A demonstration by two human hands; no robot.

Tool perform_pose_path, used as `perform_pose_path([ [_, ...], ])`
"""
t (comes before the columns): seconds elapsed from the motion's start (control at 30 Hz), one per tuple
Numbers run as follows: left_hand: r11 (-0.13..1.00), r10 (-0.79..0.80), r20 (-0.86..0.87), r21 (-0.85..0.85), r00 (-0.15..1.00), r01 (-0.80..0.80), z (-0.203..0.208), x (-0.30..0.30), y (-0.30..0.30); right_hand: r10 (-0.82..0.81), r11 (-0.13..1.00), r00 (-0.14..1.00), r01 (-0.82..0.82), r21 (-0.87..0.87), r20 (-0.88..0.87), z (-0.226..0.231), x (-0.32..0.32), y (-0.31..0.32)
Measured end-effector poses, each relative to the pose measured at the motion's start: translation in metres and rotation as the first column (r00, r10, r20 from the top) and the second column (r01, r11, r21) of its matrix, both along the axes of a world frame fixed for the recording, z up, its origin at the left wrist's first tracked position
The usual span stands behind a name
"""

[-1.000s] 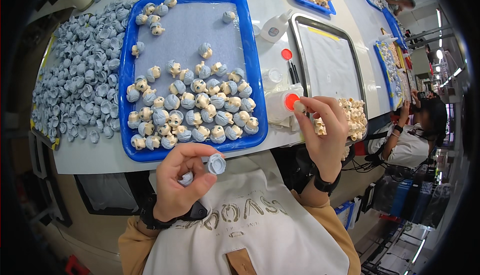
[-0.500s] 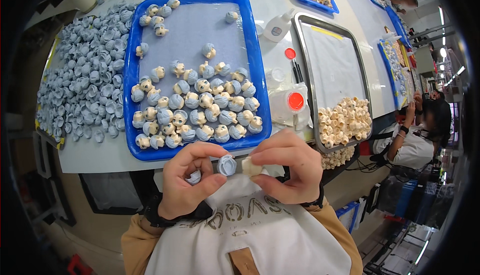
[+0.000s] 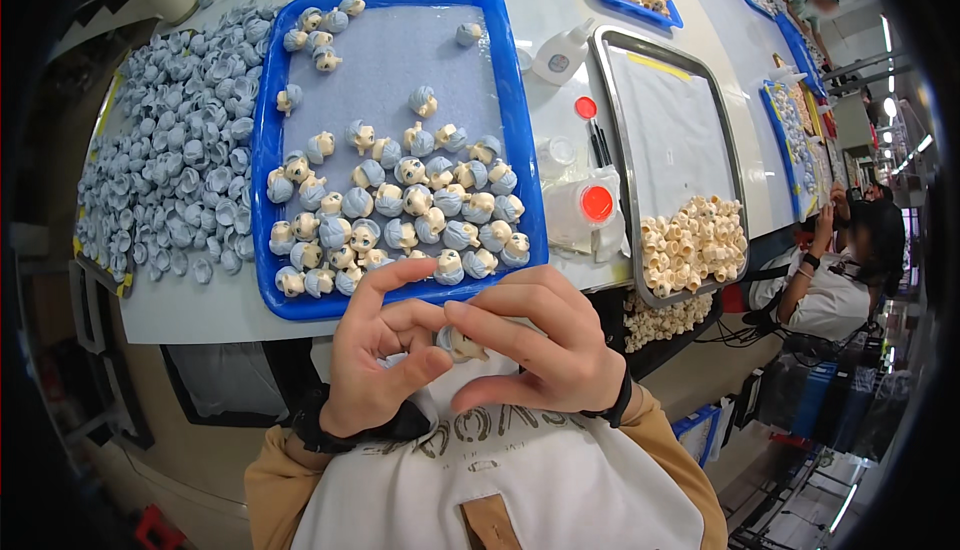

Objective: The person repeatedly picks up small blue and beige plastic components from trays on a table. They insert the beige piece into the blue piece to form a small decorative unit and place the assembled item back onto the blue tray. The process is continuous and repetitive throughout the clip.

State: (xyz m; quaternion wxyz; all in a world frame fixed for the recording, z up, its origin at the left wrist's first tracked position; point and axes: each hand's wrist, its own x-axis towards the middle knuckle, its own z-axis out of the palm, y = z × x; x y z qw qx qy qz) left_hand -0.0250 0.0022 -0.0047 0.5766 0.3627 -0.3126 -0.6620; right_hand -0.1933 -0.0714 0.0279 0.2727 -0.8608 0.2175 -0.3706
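Observation:
In front of my chest, my two hands meet at a small doll head (image 3: pixel 462 346) with a cream face part and a pale blue hair shell. My left hand (image 3: pixel 375 355) is curled at its left side, with a second blue hair shell (image 3: pixel 393 359) tucked partly hidden in its fingers. My right hand (image 3: pixel 550 345) closes over the head from the right, its fingers covering the top and its thumb lower down. Just beyond the hands lies a blue tray (image 3: pixel 262 165) with many blue-haired doll heads (image 3: pixel 412 172) standing and lying in it.
Loose blue hair shells (image 3: pixel 175 150) are heaped to the left. To the right, a metal tray (image 3: pixel 622 165) holds cream face parts (image 3: pixel 690 248). Between the trays stand a white squeeze bottle (image 3: pixel 563 53) and a red-topped container (image 3: pixel 597 204). A person (image 3: pixel 845 260) sits at far right.
The hands have come together. The cream face part from my right hand and the blue hair shell from my left now sit together as one head, and my left index finger has lifted.

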Motion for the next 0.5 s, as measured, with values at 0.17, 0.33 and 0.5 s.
perform_pose_path([
  [0.17,0.983,-0.163,0.031,0.095,0.986,0.159,0.006,0.006,-0.002,-0.034,0.994,0.998,0.029,-0.104,-0.049,-0.010,0.000,0.001],
  [0.33,0.961,-0.249,0.042,0.137,0.968,0.241,0.007,0.006,-0.002,-0.004,0.993,0.997,-0.005,-0.115,-0.077,-0.008,-0.002,0.003],
  [0.5,0.930,-0.358,0.047,0.103,0.932,0.352,0.007,0.012,-0.004,0.011,0.986,0.998,-0.021,-0.162,-0.061,-0.009,-0.006,0.005],
])
